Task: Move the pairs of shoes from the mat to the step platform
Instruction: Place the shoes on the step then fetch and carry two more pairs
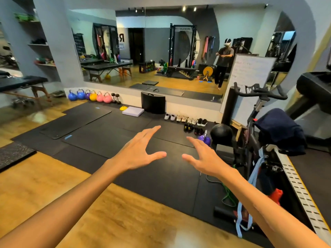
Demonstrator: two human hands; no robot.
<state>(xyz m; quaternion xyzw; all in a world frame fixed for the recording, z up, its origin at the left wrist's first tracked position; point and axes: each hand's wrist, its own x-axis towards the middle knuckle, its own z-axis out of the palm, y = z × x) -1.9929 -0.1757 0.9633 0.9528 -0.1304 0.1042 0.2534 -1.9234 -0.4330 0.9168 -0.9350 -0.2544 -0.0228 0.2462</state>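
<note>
Six pairs of shoes point(186, 120) appear to stand on the black mat point(111, 133) at its far edge, though at this range the count is uncertain: four pairs in a row along the base of the mirror wall, light ones to the left and a black-and-white pair at the right end, with two dark pairs just in front of that right end. The row's long axis runs left to right across the view, parallel to the wall.

Both hands are extended forward, palms down and empty. The left hand point(141, 151) is spread wide, fingers pointing ahead and to the right. The right hand point(204, 158) is likewise spread wide, holding nothing. Neither touches any object.

The shoes lie well ahead of both hands and somewhat to the right, beyond reach from this standing position. The right hand is the nearer to the dark pairs; the left hand is lined up more with the light pairs at the row's left end.

Judgement: no pair has been lifted yet. The coming move calls for an approach toward the wall before any grasp. The step platform cannot be identified with confidence; the pale flat block point(133, 111) left of the shoes is a candidate only.
</note>
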